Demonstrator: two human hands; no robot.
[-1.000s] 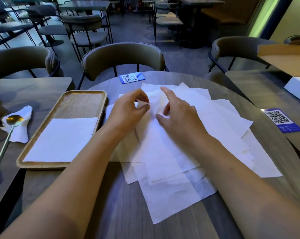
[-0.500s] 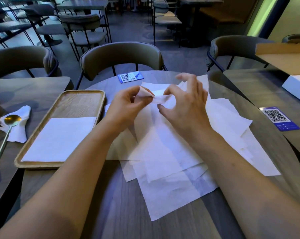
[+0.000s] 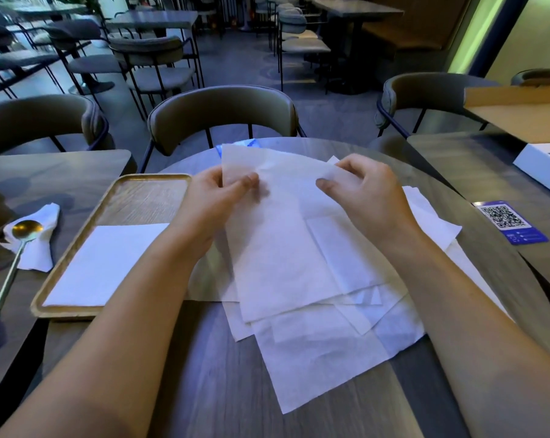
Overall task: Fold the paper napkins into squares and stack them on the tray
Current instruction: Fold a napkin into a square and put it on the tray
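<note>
A moment ago my hands pinched one napkin's far edge low over the pile; now my left hand (image 3: pixel 217 197) and right hand (image 3: pixel 367 191) are spread apart, each gripping a far corner of that napkin (image 3: pixel 277 248), lifted off the loose napkins (image 3: pixel 324 352) on the tabletop (image 3: pixel 204 390). The tray (image 3: pixel 77 311) at left is unchanged, one folded square (image 3: pixel 106 263) in its near half.
</note>
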